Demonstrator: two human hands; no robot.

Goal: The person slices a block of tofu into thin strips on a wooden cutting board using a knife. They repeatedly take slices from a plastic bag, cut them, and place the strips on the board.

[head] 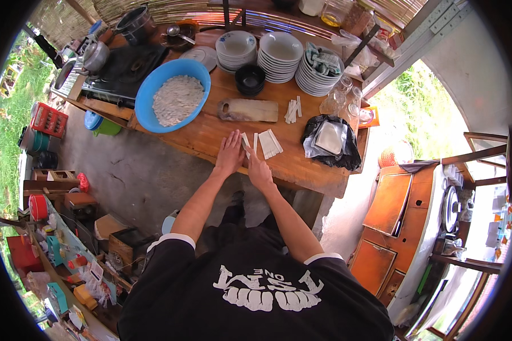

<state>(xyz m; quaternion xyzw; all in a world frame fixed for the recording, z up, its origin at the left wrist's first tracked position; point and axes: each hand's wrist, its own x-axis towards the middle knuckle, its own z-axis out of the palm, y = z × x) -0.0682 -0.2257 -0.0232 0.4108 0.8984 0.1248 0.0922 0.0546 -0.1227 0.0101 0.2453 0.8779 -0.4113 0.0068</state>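
Observation:
On the front edge of the wooden table (187, 143), my left hand (229, 157) lies palm down with its fingers stretched forward. A narrow white strip (244, 140) shows beside its fingertips. My right hand (259, 171) is close on the right, its index finger extended towards that strip. Whether it grips a tool is hidden. Just ahead lies another thin pale strip (255, 142). Right of it are flat white slices (269, 144), set side by side. A worn wooden cutting board (251, 110) rests beyond my hands, with several loose strips (293, 111) to its right.
A blue basin (141, 100) of small white pieces stands left. Behind are stacked bowls (280, 47), black bowls (250, 79) and a gas stove (130, 64). To the right, a black plastic bag (353, 149) surrounds a white block (329, 138), near glass cups (335, 102).

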